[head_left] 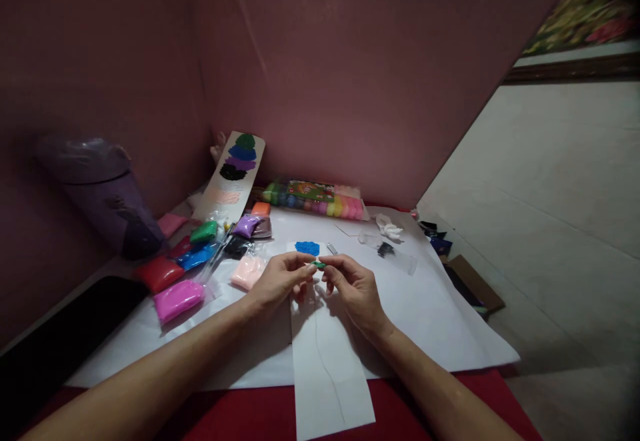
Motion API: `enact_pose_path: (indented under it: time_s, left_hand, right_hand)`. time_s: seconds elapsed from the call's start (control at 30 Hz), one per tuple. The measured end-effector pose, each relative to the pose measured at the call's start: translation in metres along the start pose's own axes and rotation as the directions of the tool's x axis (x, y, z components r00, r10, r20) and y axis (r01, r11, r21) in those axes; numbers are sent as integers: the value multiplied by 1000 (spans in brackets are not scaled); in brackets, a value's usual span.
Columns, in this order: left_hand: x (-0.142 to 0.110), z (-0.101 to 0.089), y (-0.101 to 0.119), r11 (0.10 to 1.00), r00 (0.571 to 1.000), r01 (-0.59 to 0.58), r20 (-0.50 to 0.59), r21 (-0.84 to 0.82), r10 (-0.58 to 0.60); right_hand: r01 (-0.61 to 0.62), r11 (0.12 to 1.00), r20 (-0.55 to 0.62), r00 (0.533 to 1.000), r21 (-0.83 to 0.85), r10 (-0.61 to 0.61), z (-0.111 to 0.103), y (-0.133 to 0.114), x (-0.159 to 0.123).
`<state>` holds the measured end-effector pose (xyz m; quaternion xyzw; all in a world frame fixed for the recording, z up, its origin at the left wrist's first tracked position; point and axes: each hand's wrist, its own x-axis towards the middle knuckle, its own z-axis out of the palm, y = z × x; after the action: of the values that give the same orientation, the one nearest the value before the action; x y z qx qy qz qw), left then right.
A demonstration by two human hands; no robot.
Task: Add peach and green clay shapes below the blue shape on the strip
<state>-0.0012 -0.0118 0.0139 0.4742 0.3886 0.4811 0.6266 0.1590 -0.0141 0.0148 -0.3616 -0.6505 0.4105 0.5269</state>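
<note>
Between the fingertips of both hands is a small piece of green modelling clay [319,265]. My left hand [284,278] pinches its left end, and my right hand [353,286] pinches the right end. Below them lies a long white card [325,367] with a thin curved line drawn down it. A patch of blue clay [307,248] is spread on the card's far end, just beyond my fingers. A small metallic tool [332,249], only partly visible, rests behind my right hand.
Left of my hands lie several bags of coloured clay, including pink [179,302], red [159,273] and peach [248,272]. A card with clay patches [230,177] leans at the back, beside a multicoloured clay pack [315,199]. A clear bag with black clay [386,249] lies right.
</note>
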Motion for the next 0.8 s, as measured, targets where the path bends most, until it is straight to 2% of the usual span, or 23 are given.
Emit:
enact_pose_path:
  time_s: [0.1,0.23,0.3,0.47,0.6,0.8]
  left_hand:
    - [-1,-1,1,1000,998,15,60,-18,-14]
    - [-1,-1,1,999,999,14,40,-43,-13]
    - [0,0,2,1000,999,6,32,-24,-5]
    - [-1,1,6,1000,997,5,81,0,-5]
    - [-1,0,7,998,997,12,70,66,-17]
    - [-1,-3,2,995,995,21,103,-93,-11]
  right_hand:
    - [6,1000,4,1000,8,-6,1,-1,0]
    - [-28,999,-15,999,41,29,1,2,0]
    - [-15,1000,1,1000,6,15,0,4,-1]
    - [152,960,11,988,-234,-154,-4,4,-2]
    - [294,901,99,956,-318,-276,-4,-1,-3]
    - [312,878,93,950,-363,-300,-4,-4,-3]
